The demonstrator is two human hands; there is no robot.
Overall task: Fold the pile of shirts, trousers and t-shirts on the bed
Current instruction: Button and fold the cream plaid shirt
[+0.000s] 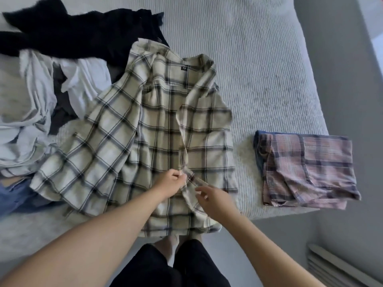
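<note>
A cream plaid shirt [157, 125] lies spread on the bed [259, 65], collar away from me, front open, hem hanging over the near edge. My left hand [171, 182] pinches the front placket edge near the hem. Just to its right, my right hand [213, 200] hovers over the other front edge with loosely curled fingers that hold nothing. To the left lies a pile of unfolded clothes: white and pale grey garments [39, 96], black ones [83, 32] and something blue [14, 195]. On the right, a folded pink plaid shirt [306, 168] sits on a folded blue garment [260, 154].
The grey ribbed cover stretches bare behind the plaid shirt and toward the far right corner. The bed's right edge drops to a grey floor [339, 59]. A white slatted vent or heater [339, 268] is at lower right. My legs in black shorts [172, 266] stand against the bed.
</note>
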